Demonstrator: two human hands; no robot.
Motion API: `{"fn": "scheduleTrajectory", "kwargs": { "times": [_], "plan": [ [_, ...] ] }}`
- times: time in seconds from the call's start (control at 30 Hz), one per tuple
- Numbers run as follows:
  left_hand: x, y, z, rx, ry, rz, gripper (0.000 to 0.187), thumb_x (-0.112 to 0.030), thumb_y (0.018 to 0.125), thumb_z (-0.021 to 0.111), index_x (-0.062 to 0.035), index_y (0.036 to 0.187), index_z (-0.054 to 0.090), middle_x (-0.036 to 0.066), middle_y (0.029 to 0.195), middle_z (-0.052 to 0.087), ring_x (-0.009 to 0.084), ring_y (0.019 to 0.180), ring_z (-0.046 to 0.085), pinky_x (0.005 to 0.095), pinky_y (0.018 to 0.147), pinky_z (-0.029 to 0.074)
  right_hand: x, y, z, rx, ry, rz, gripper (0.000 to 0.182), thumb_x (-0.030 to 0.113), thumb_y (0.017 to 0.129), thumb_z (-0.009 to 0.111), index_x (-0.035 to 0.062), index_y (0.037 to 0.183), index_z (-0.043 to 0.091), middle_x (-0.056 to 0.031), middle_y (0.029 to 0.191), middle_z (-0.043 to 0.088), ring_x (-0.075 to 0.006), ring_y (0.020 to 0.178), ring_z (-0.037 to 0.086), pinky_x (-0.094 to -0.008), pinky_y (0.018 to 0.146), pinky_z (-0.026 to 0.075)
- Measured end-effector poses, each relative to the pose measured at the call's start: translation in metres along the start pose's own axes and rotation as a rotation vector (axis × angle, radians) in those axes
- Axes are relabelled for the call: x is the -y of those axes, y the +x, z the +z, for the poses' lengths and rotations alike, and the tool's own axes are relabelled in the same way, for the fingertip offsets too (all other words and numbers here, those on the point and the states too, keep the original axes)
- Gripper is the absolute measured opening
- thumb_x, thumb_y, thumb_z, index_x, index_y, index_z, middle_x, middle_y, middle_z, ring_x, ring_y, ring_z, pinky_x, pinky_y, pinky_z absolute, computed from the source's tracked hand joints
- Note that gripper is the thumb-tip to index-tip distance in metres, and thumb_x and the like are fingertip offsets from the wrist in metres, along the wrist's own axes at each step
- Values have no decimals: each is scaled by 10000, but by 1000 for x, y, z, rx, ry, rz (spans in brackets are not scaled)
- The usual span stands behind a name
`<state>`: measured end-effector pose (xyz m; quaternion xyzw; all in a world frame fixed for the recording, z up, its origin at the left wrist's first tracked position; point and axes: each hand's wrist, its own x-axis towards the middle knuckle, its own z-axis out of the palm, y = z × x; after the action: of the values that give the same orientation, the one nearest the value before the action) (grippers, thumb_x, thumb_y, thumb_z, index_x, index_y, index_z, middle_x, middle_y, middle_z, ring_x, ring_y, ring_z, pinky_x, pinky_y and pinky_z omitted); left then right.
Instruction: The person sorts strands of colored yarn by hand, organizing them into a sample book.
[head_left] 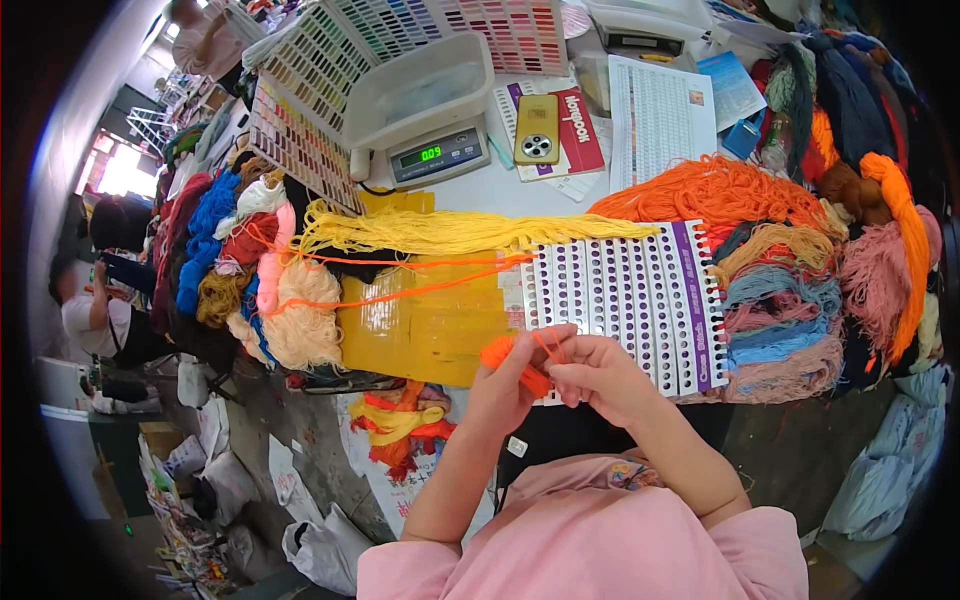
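My left hand [505, 388] is closed round a small bundle of orange thread [533, 379]. Right beside it, my right hand [594, 374] pinches a loop of the same orange thread. Both hands are over the lower left edge of a white punched card stack [625, 300] with a purple strip. A long yellow skein [430, 232] lies across the card's top edge. Orange strands [420, 264] run from the card's left side over a yellow taped board [420, 335] to the peach yarn [300, 325].
A scale [436, 156] reading 0.09 holds a clear bin [420, 90]. Near it lie a gold phone [537, 130], a printed sheet [660, 120] and colour charts [500, 30]. Yarn heaps [780, 310] flank both sides. Other people [100, 315] are at the far left.
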<state>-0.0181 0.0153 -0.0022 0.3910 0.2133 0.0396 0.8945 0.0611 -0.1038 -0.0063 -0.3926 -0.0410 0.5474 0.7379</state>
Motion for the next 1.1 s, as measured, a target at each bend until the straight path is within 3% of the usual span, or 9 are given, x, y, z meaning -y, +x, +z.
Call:
{"fn": "scheduleTrajectory", "kwargs": {
  "times": [0.17, 0.3, 0.33, 0.37, 0.5, 0.6, 0.7, 0.8, 1.1],
  "plan": [
    [-19, -2, -61, -12, -273, -32, 269, -201, 854, 364, 21, 866, 514, 30, 700, 522, 44, 437, 397, 170, 386, 332, 35, -21, -28, -176, 37, -387, 48, 49, 755, 514, 42, 709, 521, -77, 858, 514, -73, 508, 509, -150, 361, 323],
    [-32, -38, -239, -190, -838, 119, 138, -73, 800, 398, -75, 667, 436, -48, 530, 336, 52, 364, 268, 172, 357, 246, 100, -68, -99, -180, 359, -510, 145, 164, 826, 448, 73, 714, 428, 8, 562, 449, -60, 431, 434, -201, 382, 375],
    [-42, -61, -259, -739, -538, 173, 149, -44, 786, 397, -86, 646, 427, -45, 496, 312, 67, 359, 229, 188, 425, 314, 122, -82, -118, -224, 163, -581, 162, 133, 814, 456, 63, 677, 405, -14, 557, 428, -71, 448, 403, -217, 437, 388],
    [-43, -98, -339, -504, -897, 88, 164, -55, 784, 390, -95, 628, 424, -54, 445, 253, 72, 365, 191, 250, 547, 394, 149, -99, -142, -216, 62, -627, 147, 89, 795, 457, 50, 662, 409, -38, 562, 418, -97, 496, 406, -220, 510, 392],
    [-77, -168, -422, -1543, -819, 582, 156, -94, 799, 357, -73, 786, 511, -59, 465, 292, 30, 341, 196, 247, 504, 390, 292, -222, -330, -632, -422, -1217, 66, 46, 774, 454, 2, 745, 494, -38, 683, 471, -127, 653, 458, -254, 640, 408],
    [-93, -117, -324, -527, -616, 224, 111, -68, 794, 374, -58, 823, 481, -55, 505, 347, 23, 329, 238, 159, 375, 308, 304, -173, -272, -650, -301, -1149, 57, 41, 756, 469, 10, 776, 512, -30, 706, 478, -118, 686, 459, -258, 649, 406],
    [-58, -10, -219, -98, -769, -61, 114, -67, 801, 411, -37, 903, 454, -18, 603, 430, 28, 384, 301, 160, 318, 206, 195, -40, -168, -542, -576, -1028, 82, 79, 703, 538, 41, 775, 552, -11, 701, 501, -102, 651, 467, -244, 624, 388],
    [-34, 64, -126, -192, -311, -173, 136, -117, 814, 435, -5, 847, 504, 1, 650, 483, 19, 383, 292, 158, 340, 209, 117, 48, -117, -514, -781, -497, 108, 114, 638, 619, 15, 662, 583, -6, 626, 518, -80, 581, 465, -221, 544, 375],
    [13, 163, -56, -209, 753, -207, 127, -128, 730, 527, -11, 682, 532, 35, 546, 504, 64, 422, 407, 188, 391, 313, -6, 134, -96, -608, -1434, -792, 107, 124, 584, 579, 42, 622, 522, -75, 653, 496, -251, 718, 463, -344, 681, 319]
  ]
}}
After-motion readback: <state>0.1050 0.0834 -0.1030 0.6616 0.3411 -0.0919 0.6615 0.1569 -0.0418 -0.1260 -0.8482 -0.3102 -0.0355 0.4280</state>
